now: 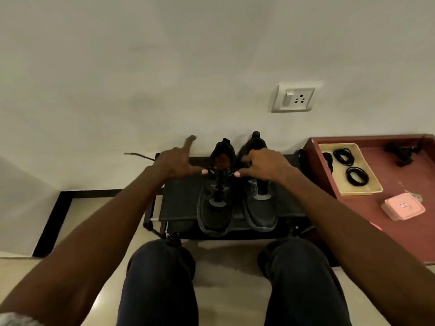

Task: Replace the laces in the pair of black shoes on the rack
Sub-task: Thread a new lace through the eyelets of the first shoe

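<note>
The scene is dimly and evenly lit, with a yellowish cast. Soft shadows are thrown on the floor (pixel 226 255) under the knees. The left hand (pixel 175 162) is smeared by motion blur. Straight lines are bent near the edges by wide-angle distortion. Fine detail is lost throughout.

Both hands, left hand (pixel 175 161) and right hand (pixel 266 164), reach over two black shoes (pixel 215 208) on the rack (pixel 179 198).
</note>
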`<state>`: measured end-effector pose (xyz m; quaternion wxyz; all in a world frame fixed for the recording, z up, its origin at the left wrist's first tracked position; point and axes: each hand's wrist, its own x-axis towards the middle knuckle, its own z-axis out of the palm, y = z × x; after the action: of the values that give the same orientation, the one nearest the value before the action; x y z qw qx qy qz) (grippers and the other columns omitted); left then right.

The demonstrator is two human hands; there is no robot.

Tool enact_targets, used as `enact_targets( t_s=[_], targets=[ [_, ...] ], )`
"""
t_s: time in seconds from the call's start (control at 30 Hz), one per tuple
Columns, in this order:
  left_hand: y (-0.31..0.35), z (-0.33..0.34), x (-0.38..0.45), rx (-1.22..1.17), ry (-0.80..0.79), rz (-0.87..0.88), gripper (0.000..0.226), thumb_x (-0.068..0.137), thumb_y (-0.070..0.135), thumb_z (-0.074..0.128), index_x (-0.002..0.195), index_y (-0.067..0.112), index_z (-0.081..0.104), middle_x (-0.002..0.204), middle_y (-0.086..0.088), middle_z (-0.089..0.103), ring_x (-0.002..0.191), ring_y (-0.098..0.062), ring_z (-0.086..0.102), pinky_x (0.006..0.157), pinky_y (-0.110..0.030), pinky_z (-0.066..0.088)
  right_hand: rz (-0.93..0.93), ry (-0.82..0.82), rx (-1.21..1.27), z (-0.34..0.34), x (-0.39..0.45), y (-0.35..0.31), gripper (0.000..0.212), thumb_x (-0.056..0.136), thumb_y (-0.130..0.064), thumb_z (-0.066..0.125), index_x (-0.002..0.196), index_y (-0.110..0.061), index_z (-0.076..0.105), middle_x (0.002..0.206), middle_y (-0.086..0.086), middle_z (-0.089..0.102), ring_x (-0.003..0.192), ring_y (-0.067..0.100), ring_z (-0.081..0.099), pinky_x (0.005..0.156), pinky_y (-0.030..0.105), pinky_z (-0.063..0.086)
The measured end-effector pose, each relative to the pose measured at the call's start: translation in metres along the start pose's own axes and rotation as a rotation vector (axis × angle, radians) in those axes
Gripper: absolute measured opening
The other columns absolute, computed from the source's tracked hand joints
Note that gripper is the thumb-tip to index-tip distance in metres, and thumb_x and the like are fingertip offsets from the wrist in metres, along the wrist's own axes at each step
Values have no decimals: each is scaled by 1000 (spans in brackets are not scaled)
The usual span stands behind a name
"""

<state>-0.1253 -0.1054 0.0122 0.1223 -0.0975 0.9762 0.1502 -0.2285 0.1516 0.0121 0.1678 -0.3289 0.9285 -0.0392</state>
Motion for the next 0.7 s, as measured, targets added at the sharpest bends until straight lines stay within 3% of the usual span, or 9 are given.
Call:
enact_targets(
  t_s=[0.03, 0.07, 0.13, 0.2, 0.27, 0.37, 0.47, 0.6, 0.7],
  targets=[
    [-1, 4, 2, 157, -79, 39, 87, 82, 73, 60, 152, 33, 27, 105, -12, 67, 101, -34, 65, 83, -41, 50, -6, -20, -100, 7, 0, -1, 57, 87, -70, 56, 115, -22, 66, 113, 5, 58, 98, 30, 61, 73, 38, 45],
    [-1, 7, 3, 266, -116, 66, 71, 88, 71, 54, 146, 33, 42, 110, -12, 68, 106, -33, 64, 86, -40, 49, 20, -17, -125, 14, 1, -1, 54, 91, -64, 57, 117, -17, 63, 114, 8, 56, 98, 33, 61, 72, 40, 44],
    [1, 14, 3, 317, -103, 94, 47, 98, 59, 46, 103, 19, 69, 94, -9, 66, 100, -31, 64, 84, -37, 43, 105, 68, -25, 24, -1, 1, 46, 96, -54, 55, 116, -12, 54, 96, 7, 57, 94, 35, 61, 71, 40, 42],
    [3, 21, -1, 248, -34, 81, 44, 103, 47, 44, 80, 14, 64, 78, -5, 56, 92, -32, 63, 84, -36, 38, 157, 126, 95, 29, -7, 3, 37, 98, -49, 52, 110, -14, 49, 77, 2, 49, 84, 34, 59, 69, 39, 41],
    [-2, 31, -5, 151, 15, 50, 45, 105, 40, 43, 79, 11, 65, 82, -11, 62, 91, -34, 63, 87, -38, 41, 200, 107, 188, 36, -13, 5, 31, 100, -47, 50, 90, -17, 48, 80, 6, 52, 82, 34, 59, 71, 40, 45],
    [-12, 43, -11, 14, 12, -36, 47, 107, 35, 41, 86, 4, 70, 98, -20, 67, 94, -36, 63, 90, -41, 45, 302, 99, 317, 46, -22, 5, 42, 99, -44, 51, 65, -20, 44, 90, 13, 59, 89, 36, 59, 80, 42, 49],
    [-18, 54, -14, -137, -15, -71, 46, 107, 25, 42, 89, -7, 69, 96, -28, 66, 94, -41, 62, 79, -39, 45, 383, 109, 502, 55, -25, 7, 38, 97, -37, 57, 69, -11, 54, 84, 10, 59, 86, 34, 59, 77, 39, 46],
    [-29, 58, -9, -217, 2, -101, 40, 105, 19, 45, 95, -8, 73, 92, -24, 69, 85, -33, 64, 66, -31, 37, 480, 127, 646, 56, -22, 11, 32, 91, -40, 63, 75, -13, 59, 89, 9, 65, 85, 31, 62, 79, 41, 50],
    [-31, 61, -7, -319, 21, -146, 39, 106, 21, 47, 97, -6, 73, 89, -24, 70, 86, -36, 66, 67, -33, 37, 533, 134, 673, 54, -23, 9, 30, 89, -43, 64, 80, -15, 59, 93, 9, 66, 84, 29, 63, 80, 43, 52]
  ],
)
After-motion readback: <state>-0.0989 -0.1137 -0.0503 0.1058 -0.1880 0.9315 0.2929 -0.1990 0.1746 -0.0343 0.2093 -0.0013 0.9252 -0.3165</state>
